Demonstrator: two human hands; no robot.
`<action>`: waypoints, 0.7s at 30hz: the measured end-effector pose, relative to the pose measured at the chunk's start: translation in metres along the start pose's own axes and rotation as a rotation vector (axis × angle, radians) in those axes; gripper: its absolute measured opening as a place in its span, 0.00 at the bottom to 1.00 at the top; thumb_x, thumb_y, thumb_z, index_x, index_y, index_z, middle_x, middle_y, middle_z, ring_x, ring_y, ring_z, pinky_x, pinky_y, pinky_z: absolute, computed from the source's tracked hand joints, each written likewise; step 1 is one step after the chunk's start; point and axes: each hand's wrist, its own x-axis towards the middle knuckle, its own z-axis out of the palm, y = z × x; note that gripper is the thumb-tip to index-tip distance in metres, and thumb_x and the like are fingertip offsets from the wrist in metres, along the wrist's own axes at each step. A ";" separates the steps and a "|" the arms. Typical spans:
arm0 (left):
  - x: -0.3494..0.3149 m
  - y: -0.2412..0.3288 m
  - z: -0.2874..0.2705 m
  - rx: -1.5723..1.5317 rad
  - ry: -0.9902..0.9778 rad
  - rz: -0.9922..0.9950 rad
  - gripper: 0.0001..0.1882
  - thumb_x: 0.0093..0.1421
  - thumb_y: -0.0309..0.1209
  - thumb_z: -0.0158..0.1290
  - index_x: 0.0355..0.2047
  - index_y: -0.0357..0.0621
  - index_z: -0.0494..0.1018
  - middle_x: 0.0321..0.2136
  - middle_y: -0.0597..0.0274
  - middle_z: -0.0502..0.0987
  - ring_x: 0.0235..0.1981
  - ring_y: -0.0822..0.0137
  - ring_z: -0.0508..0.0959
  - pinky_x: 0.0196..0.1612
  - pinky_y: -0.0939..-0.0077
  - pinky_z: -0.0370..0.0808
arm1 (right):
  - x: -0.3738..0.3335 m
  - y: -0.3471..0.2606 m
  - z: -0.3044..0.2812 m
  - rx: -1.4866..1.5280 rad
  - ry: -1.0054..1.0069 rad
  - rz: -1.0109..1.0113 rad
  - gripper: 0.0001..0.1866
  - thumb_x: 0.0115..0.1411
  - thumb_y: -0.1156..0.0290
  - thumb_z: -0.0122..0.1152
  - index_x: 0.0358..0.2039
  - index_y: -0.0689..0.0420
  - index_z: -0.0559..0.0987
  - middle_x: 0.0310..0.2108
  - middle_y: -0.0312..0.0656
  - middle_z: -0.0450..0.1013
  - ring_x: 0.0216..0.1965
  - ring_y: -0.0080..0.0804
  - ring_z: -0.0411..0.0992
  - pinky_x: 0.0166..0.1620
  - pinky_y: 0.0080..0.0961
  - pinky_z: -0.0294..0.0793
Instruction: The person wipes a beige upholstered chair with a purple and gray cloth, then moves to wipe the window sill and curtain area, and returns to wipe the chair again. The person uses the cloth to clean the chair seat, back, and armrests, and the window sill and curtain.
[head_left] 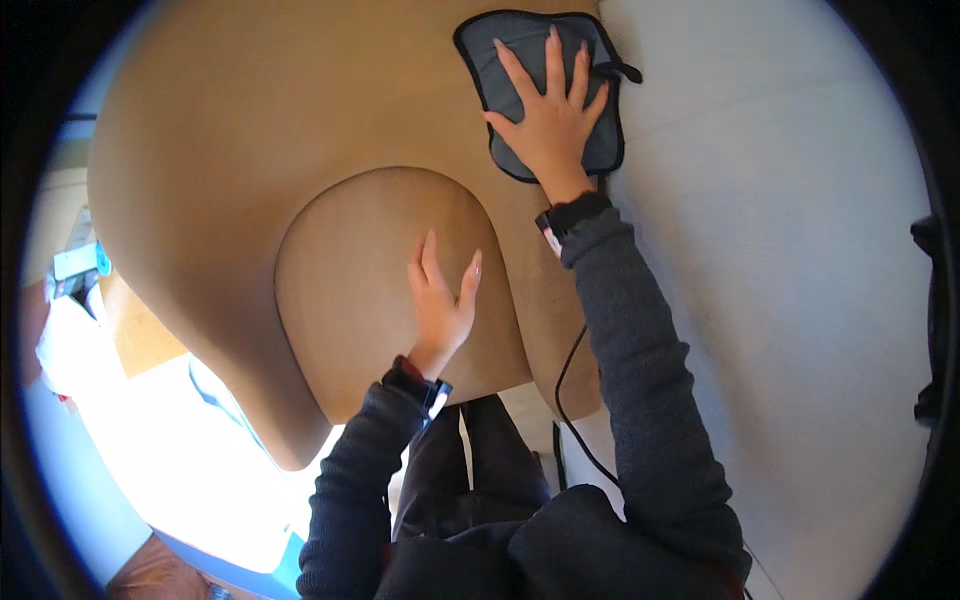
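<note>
My right hand (553, 120) lies flat with fingers spread on a grey square pot holder or cloth pad (510, 60) with black edging and a small black hanging loop. The pad rests on the top of a tan upholstered chair's curved back (350, 90), close to the pale wall. My left hand (440, 305) hovers over the chair's tan seat (365, 250), holding nothing, thumb apart from the fingers. Whether the left hand touches the seat cannot be made out.
A pale wall (780, 250) runs along the right side. A thin black cable (568, 390) hangs by my right forearm. At the left are a small cardboard-coloured surface (140, 320), a blue-and-white item (78, 262) and a brightly lit white area (180, 450).
</note>
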 end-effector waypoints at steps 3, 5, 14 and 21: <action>0.024 0.023 0.014 -0.217 -0.007 0.092 0.35 0.67 0.40 0.49 0.67 0.36 0.51 0.69 0.39 0.47 0.70 0.42 0.49 0.68 0.46 0.46 | -0.053 -0.007 -0.005 -0.048 -0.109 0.016 0.48 0.45 0.51 0.72 0.67 0.24 0.60 0.72 0.40 0.46 0.71 0.53 0.42 0.59 0.79 0.39; 0.040 0.037 0.032 -0.324 -0.058 0.213 0.33 0.68 0.40 0.47 0.67 0.35 0.52 0.69 0.39 0.48 0.70 0.42 0.48 0.68 0.46 0.46 | -0.081 -0.005 -0.013 0.022 -0.300 0.061 0.42 0.52 0.53 0.66 0.67 0.29 0.60 0.69 0.42 0.52 0.67 0.57 0.51 0.59 0.78 0.39; 0.144 0.079 0.107 -0.354 0.207 0.149 0.36 0.66 0.48 0.43 0.69 0.41 0.52 0.71 0.41 0.43 0.71 0.38 0.40 0.67 0.40 0.33 | -0.044 0.045 -0.009 0.187 0.007 -0.151 0.26 0.67 0.63 0.48 0.65 0.54 0.66 0.66 0.56 0.55 0.66 0.66 0.51 0.66 0.57 0.48; 0.081 0.010 0.148 -0.503 0.138 0.085 0.39 0.67 0.47 0.42 0.70 0.37 0.45 0.72 0.43 0.38 0.72 0.44 0.38 0.69 0.48 0.34 | -0.127 0.043 0.001 -0.113 -0.250 -0.183 0.21 0.65 0.62 0.49 0.58 0.47 0.75 0.63 0.44 0.63 0.63 0.61 0.56 0.64 0.63 0.47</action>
